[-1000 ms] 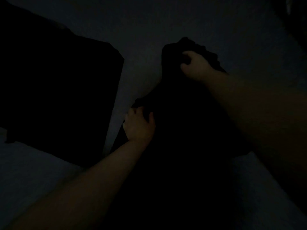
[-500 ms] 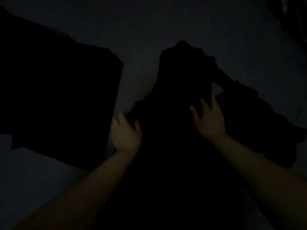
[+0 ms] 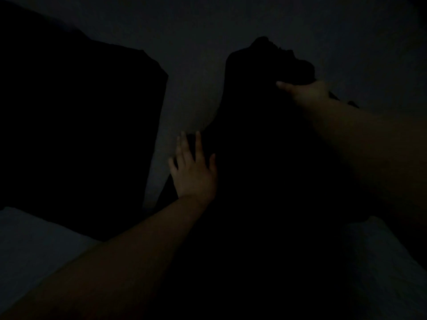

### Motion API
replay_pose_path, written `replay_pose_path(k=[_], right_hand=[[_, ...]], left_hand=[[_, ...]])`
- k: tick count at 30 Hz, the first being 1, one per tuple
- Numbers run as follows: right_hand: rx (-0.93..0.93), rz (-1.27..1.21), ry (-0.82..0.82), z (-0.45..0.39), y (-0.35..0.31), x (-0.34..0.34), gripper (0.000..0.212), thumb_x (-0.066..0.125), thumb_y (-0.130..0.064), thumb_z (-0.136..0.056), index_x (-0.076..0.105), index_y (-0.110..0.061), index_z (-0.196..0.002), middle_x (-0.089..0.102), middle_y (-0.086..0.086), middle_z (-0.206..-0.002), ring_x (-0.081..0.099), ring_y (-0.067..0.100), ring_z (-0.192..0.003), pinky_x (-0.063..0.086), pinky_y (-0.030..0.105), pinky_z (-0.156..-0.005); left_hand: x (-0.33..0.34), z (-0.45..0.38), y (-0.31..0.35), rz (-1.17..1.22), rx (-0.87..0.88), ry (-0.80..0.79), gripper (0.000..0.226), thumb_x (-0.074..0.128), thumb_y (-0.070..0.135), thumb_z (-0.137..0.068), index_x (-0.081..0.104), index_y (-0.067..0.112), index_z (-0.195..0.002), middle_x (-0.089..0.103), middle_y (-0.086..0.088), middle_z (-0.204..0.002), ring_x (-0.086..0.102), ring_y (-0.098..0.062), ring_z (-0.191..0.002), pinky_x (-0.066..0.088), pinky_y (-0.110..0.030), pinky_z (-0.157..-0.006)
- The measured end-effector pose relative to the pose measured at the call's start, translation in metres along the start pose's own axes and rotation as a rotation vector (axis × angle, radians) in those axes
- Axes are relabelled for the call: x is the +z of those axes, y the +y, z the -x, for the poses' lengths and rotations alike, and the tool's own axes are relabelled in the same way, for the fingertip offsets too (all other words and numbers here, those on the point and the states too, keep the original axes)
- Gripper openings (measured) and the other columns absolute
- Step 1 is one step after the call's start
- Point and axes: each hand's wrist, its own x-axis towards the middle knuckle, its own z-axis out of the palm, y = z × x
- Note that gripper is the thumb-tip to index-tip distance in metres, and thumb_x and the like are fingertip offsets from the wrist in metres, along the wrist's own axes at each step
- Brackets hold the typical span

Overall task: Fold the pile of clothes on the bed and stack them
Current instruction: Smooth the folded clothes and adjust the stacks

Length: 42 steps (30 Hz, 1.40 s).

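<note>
The room is very dim. A dark garment (image 3: pixel 265 158) lies spread on the pale bed (image 3: pixel 194 93) in the middle of the head view, running from near me to a bunched far end. My left hand (image 3: pixel 194 169) rests flat on its left edge with straight, spread fingers. My right hand (image 3: pixel 305 92) reaches to the garment's far right part; its thumb points left and its other fingers are hidden under or behind the cloth, so its grip is unclear.
A large dark flat piece of clothing (image 3: pixel 76 135) lies on the bed to the left, with a strip of bare sheet between it and the middle garment. Pale bedding shows at the lower left (image 3: pixel 34 245) and lower right (image 3: pixel 388 262).
My right hand has moved from the garment's middle up to its far right end. My left hand has gone from gripping the left edge to lying flat with straight fingers.
</note>
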Motion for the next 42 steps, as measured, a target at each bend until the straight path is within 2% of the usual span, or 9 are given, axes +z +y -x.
replay_pose_path(k=[5,10,15,23,26,29,32,37,42], right_hand=[[0.079,-0.582,0.018,-0.101,0.044,-0.034,0.103,0.081,-0.031,-0.032,0.054,-0.006,-0.128,0.061,0.016,-0.110,0.053,0.032,-0.119,0.049,0.031,-0.075],[0.189,-0.252,-0.095,-0.021,0.002,-0.039,0.020,0.050,-0.026,-0.096,0.052,-0.014,-0.111,0.062,-0.001,-0.088,0.060,0.010,-0.075,0.048,0.015,-0.047],[0.154,-0.082,-0.255,0.011,-0.010,-0.023,0.010,0.060,-0.024,-0.090,0.058,-0.014,-0.088,0.068,-0.004,-0.054,0.065,0.008,-0.049,0.051,0.020,-0.044],[-0.008,-0.255,-0.283,0.050,-0.027,-0.028,0.029,0.050,0.003,-0.087,0.054,-0.007,-0.114,0.062,0.005,-0.084,0.064,0.014,-0.065,0.052,0.027,-0.059],[-0.109,0.045,-0.278,0.104,-0.027,-0.021,0.042,0.049,0.002,-0.092,0.044,-0.002,-0.134,0.058,0.006,-0.115,0.061,0.013,-0.098,0.047,0.024,-0.078],[-0.328,0.291,-0.439,0.158,0.003,-0.019,0.024,0.055,0.002,-0.089,0.055,-0.004,-0.111,0.057,0.001,-0.098,0.055,-0.011,-0.087,0.038,0.017,-0.085],[-0.435,0.694,-0.724,0.193,0.052,-0.027,0.048,0.068,0.002,-0.077,0.056,-0.004,-0.123,0.058,0.013,-0.126,0.052,0.016,-0.122,0.032,0.012,-0.098],[-0.570,1.023,-0.784,0.214,0.114,-0.034,0.053,0.050,-0.034,-0.077,0.055,-0.017,-0.127,0.027,-0.001,-0.153,0.007,0.011,-0.140,0.023,0.035,-0.115],[-0.663,0.828,-0.510,0.220,0.134,-0.015,0.038,0.056,-0.017,-0.072,0.064,-0.007,-0.108,0.060,0.012,-0.125,0.053,0.027,-0.120,0.038,0.030,-0.101]], left_hand=[[-0.019,-0.016,0.016,-0.059,0.332,0.158,0.066,0.029,0.048,-0.089,0.028,0.018,-0.147,0.028,-0.017,-0.152,0.023,-0.033,-0.142,0.009,-0.052,-0.112],[-0.006,-0.034,0.044,-0.210,0.530,-0.090,0.078,-0.004,0.061,-0.083,0.001,0.022,-0.151,-0.002,-0.001,-0.159,-0.008,-0.021,-0.146,-0.008,-0.049,-0.115],[-0.003,-0.034,0.043,-0.253,0.497,-0.090,0.074,-0.002,0.062,-0.088,-0.007,0.023,-0.150,-0.011,0.000,-0.158,-0.014,-0.020,-0.145,-0.005,-0.049,-0.116],[-0.046,-0.048,0.006,-0.354,0.640,-0.165,0.058,0.022,0.049,-0.098,0.008,0.029,-0.150,0.002,0.000,-0.159,-0.003,-0.020,-0.146,0.003,-0.049,-0.116],[-0.066,-0.034,-0.025,-0.247,0.494,-0.129,0.051,0.032,0.040,-0.096,0.034,0.026,-0.145,0.024,-0.011,-0.154,0.015,-0.030,-0.143,0.016,-0.047,-0.112],[-0.092,-0.011,-0.031,0.408,0.134,-0.027,0.056,0.024,0.043,-0.095,0.062,0.005,-0.113,0.059,-0.022,-0.117,0.051,-0.039,-0.115,0.038,-0.038,-0.092],[-0.122,0.013,-0.029,1.205,-0.520,-0.542,0.070,0.014,0.067,-0.091,0.055,0.018,-0.121,0.060,-0.007,-0.115,0.054,-0.025,-0.113,0.035,-0.035,-0.090],[-0.106,0.062,-0.022,0.894,-0.515,-0.711,0.083,0.065,0.073,-0.064,0.050,0.019,-0.126,0.060,0.000,-0.117,0.057,-0.017,-0.105,0.043,-0.031,-0.096],[-0.077,0.073,-0.005,0.472,-0.302,-0.562,0.066,0.071,0.042,-0.079,0.045,0.011,-0.131,0.056,-0.008,-0.128,0.054,-0.023,-0.117,0.040,-0.023,-0.092]])
